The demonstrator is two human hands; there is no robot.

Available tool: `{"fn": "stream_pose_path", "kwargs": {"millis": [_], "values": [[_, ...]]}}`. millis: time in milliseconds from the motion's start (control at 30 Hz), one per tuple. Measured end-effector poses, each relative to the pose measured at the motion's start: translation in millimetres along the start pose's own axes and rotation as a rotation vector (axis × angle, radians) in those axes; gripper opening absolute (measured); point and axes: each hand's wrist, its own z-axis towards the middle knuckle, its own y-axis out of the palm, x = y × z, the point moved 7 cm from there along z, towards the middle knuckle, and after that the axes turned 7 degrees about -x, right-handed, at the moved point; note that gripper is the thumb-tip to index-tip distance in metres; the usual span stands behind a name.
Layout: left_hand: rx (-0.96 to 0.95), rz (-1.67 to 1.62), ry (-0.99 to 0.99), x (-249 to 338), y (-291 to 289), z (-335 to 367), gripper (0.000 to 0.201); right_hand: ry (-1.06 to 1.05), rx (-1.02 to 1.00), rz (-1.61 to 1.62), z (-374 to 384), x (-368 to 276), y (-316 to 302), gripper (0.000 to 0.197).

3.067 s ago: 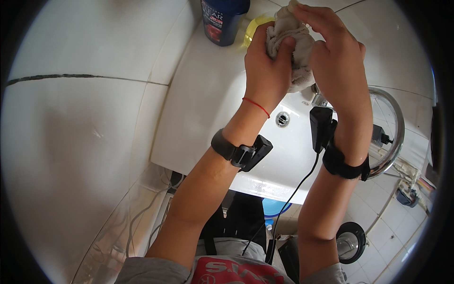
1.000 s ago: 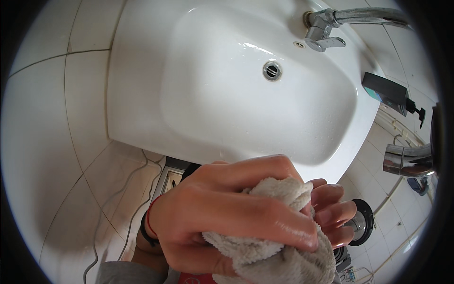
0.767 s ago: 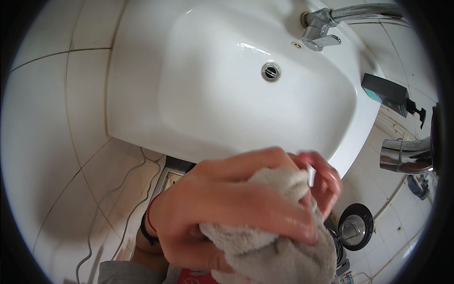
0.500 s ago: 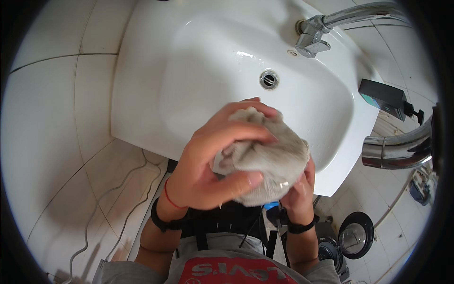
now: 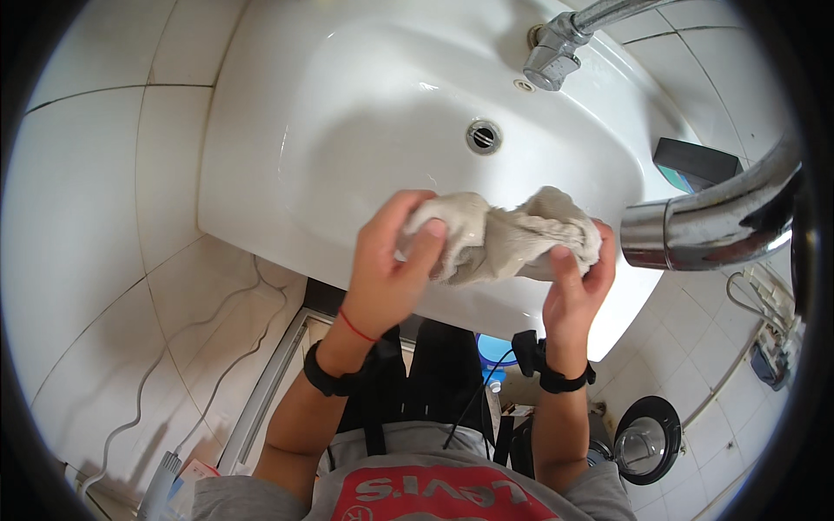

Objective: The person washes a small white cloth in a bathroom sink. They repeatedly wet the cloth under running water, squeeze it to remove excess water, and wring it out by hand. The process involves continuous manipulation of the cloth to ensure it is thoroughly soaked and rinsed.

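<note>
A damp, off-white cloth (image 5: pixel 499 243) is stretched sideways between my two hands, bunched and twisted near its middle. My left hand (image 5: pixel 395 260) grips its left end, thumb on top and fingers curled behind. Around the right end my right hand (image 5: pixel 580 278) is closed, its thumb pressed on the folds. Both hands hold the cloth over the near part of a white washbasin (image 5: pixel 347 191). Beyond the cloth lies the round metal drain (image 5: pixel 484 137).
A chrome tap (image 5: pixel 554 56) stands at the basin's far right. A thick chrome pipe (image 5: pixel 695 227) juts in at right, close to my right hand. A dark bottle (image 5: pixel 695 163) sits on the right rim. Tiled wall (image 5: pixel 82 182) borders the left, with a grey cable (image 5: pixel 187 328) below.
The cloth was a gathered bundle between my hands, the left over its top. Now my hands are further apart and the cloth is drawn out sideways between them. The view has shifted slightly.
</note>
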Motion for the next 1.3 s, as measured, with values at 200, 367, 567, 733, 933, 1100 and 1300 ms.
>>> {"fn": "stream_pose_path", "kwargs": {"millis": [200,367,567,733,933,1100,1300], "values": [[0.116,0.092,0.074,6,28,8,0.016,-0.408,-0.115,-0.478,2,-34,46,0.035],[0.029,0.101,0.035,13,29,5,0.019,-0.295,-0.054,-0.555,13,-22,29,0.024],[0.236,0.278,0.174,24,16,-5,0.023,-0.093,0.271,-0.403,20,-6,-14,0.023],[0.249,0.402,0.285,28,63,-1,0.017,-0.094,0.145,-0.429,6,-5,25,0.022],[0.218,0.108,0.096,2,43,22,0.028,-0.164,-0.219,-0.432,-2,-10,35,0.02],[0.088,0.04,0.113,-3,61,11,0.027,0.01,-0.015,-0.147,23,-1,23,0.016],[0.059,-0.291,0.015,-24,57,24,0.032,-0.417,-0.255,-0.385,6,-31,48,0.02]]}}
